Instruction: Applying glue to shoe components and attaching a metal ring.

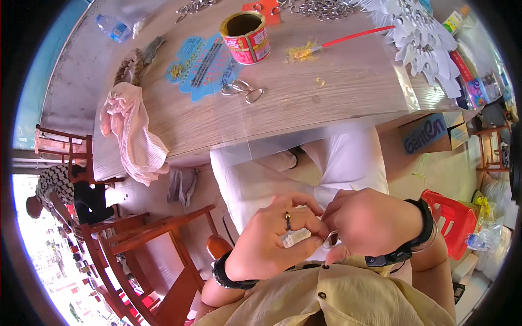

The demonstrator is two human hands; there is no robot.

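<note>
In my lap, below the table's front edge, both my hands meet close together. My left hand [277,239], with a dark and gold ring on one finger, is curled around a small white crumpled piece [296,237], its fingertips beside a shiny silver metal loop [331,238]. My right hand [364,223] pinches that loop from the other side. The rest of the metal piece is hidden by my fingers. On the table lies a pair of small scissors-like metal handles [243,91], touched by neither hand.
The wooden table [304,98] holds a red and white tin [246,41], a blue printed card [198,70], a red-handled brush [348,37], a pink cloth [133,130], metal pieces [326,8] and white bags [421,46]. Beside me are a wooden chair [157,233] and red stool [448,220]. Another person sits left.
</note>
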